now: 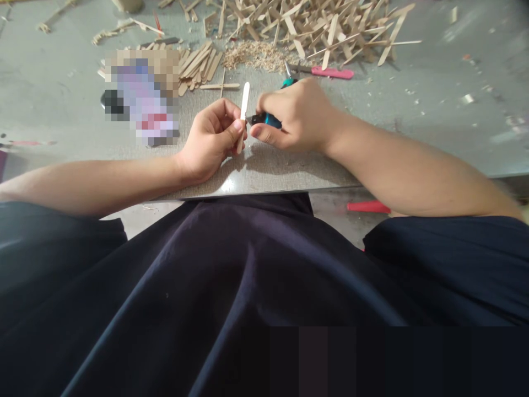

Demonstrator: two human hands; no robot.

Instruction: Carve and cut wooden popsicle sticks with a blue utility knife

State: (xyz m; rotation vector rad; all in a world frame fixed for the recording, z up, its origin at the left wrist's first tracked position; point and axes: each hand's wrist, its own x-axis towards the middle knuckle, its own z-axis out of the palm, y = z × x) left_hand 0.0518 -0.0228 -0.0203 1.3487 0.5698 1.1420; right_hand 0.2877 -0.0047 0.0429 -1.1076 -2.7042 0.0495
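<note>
My left hand (pixel 212 138) pinches a pale wooden craft stick (pixel 244 105), held upright just above the grey work board (pixel 273 171). My right hand (pixel 291 113) is wrapped round a small cutter with teal handles (pixel 270 119). Its dark jaws touch the stick's right edge near the middle. A teal handle end sticks out behind my right hand.
A big heap of glued stick pieces (pixel 326 27) lies at the back, with sawdust (pixel 258 55) in front of it. Loose sticks (pixel 200 66) sit beside a blurred-out object (pixel 142 96). A pink-handled tool (pixel 333 72) lies behind my right hand. A red tool (pixel 367 207) is under my right forearm.
</note>
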